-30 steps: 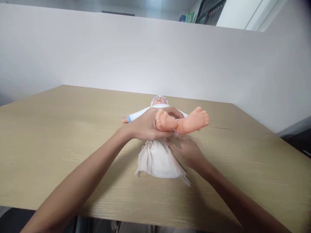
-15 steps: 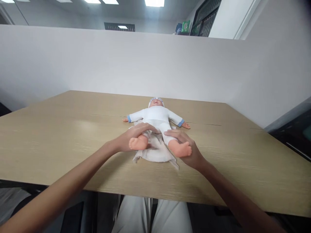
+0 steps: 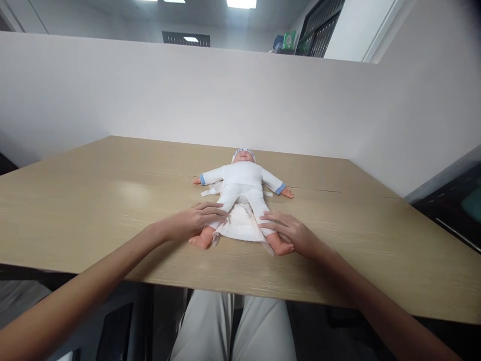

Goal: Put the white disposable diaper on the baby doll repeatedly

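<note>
A baby doll [image 3: 241, 184] in a white suit with blue cuffs and a white cap lies on its back on the wooden table [image 3: 93, 210], head away from me. A white cloth [image 3: 240, 228] is spread under its hips and between its legs. My left hand [image 3: 195, 220] rests on the doll's left-side leg near the knee, fingers stretched over it. My right hand [image 3: 293, 234] lies on the other leg by the bare foot, fingers extended. Both of the doll's legs lie flat and apart.
A white partition wall [image 3: 188, 95] stands along the table's far edge. The table's near edge runs just below my wrists, with my light trousers [image 3: 233, 331] visible beneath it. A dark surface [image 3: 451, 210] lies to the right of the table.
The doll's legs, held raised a second ago, have been lowered flat onto the cloth and spread. My hands moved down from the hips to the lower legs.
</note>
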Available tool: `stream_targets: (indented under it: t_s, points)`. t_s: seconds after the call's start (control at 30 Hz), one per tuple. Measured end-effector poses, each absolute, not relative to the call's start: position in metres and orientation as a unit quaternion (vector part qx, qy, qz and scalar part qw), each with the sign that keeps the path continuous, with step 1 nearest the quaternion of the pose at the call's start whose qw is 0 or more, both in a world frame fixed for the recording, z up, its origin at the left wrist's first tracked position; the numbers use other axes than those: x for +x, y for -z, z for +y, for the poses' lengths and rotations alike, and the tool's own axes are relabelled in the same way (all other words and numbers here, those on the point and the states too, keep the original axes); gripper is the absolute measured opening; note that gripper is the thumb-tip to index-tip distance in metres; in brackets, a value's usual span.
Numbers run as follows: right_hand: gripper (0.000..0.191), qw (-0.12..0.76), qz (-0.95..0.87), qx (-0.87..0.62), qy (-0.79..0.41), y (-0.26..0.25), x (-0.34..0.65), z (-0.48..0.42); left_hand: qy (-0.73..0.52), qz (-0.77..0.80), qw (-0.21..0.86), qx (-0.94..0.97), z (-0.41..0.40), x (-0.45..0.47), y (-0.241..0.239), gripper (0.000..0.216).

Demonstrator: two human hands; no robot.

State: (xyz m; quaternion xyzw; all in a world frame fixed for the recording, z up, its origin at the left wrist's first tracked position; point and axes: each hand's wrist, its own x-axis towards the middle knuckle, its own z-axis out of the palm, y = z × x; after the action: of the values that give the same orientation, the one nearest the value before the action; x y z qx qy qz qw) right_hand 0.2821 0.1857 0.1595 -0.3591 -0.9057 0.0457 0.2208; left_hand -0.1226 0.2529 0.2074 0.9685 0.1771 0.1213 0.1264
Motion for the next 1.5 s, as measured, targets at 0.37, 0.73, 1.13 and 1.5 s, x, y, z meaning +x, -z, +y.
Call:
stream_targets:
  t_s: [0.37,0.73,1.13,1.5]
  points:
    - [0.047,0.233,-0.872,-0.42,-0.091,-0.181,0.256,0.167,-0.113,0.284,0.182,0.935,0.225,-0.1,-0.228,0.048]
    - [0.023,0.325,-0.807,-0.492,-0.022,-0.162,0.229,0.187,-0.205,0.348,0.167,0.899,0.247,-0.083,-0.218,0.021]
    - [0.029,0.456,-0.639,-0.586,-0.201,-0.199,0.217,0.328,-0.366,0.432,0.415,0.712,0.377,-0.031,-0.215,0.036]
    - [0.035,0.39,-0.624,-0.553,-0.39,-0.193,0.246,0.344,-0.326,0.407,0.563,0.641,0.391,-0.042,-0.199,0.062]
